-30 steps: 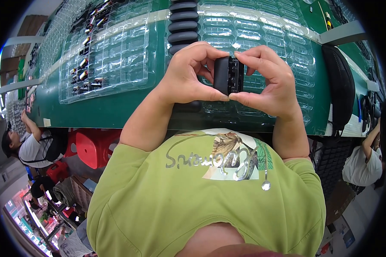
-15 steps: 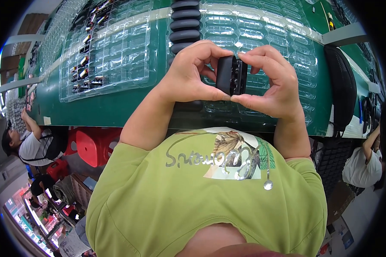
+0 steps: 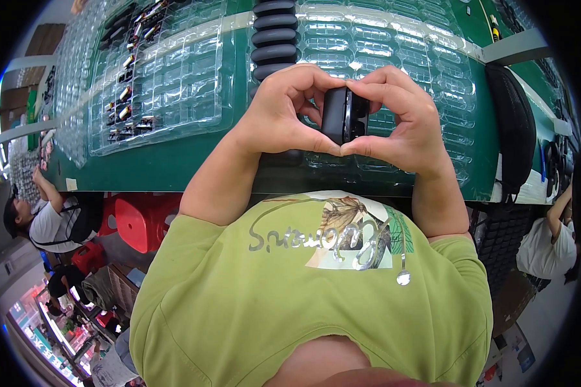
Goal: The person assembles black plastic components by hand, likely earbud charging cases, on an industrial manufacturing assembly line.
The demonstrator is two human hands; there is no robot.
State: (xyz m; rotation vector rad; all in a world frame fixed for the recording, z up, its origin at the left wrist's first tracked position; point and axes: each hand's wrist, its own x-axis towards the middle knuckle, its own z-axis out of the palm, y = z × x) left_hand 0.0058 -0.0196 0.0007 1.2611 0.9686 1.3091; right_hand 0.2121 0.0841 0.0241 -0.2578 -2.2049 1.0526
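Observation:
A small black plastic case point(image 3: 335, 117) is held upright between my two hands over the front of the green table. My left hand point(image 3: 289, 111) pinches its smooth left half, thumb at the near end and fingers at the far end. Gripping the narrower, glossier right part in the same way is my right hand point(image 3: 403, 117). A thin seam runs between the two parts, and the thumb tips almost touch. Just beyond my left hand, rounded black housings point(image 3: 275, 53) stand in a row. What lies inside the case is hidden.
Clear blister trays point(image 3: 394, 55) cover the table behind my hands. At the left, another clear tray point(image 3: 197, 106) holds small electronic parts point(image 3: 124, 111). A black pouch point(image 3: 513, 129) lies at the right. Red stools point(image 3: 139, 222) stand below; people sit at both sides.
The two parts of the case have been pressed closer together, so the gap with the inner parts has narrowed to a seam. Both hands shifted slightly left with it.

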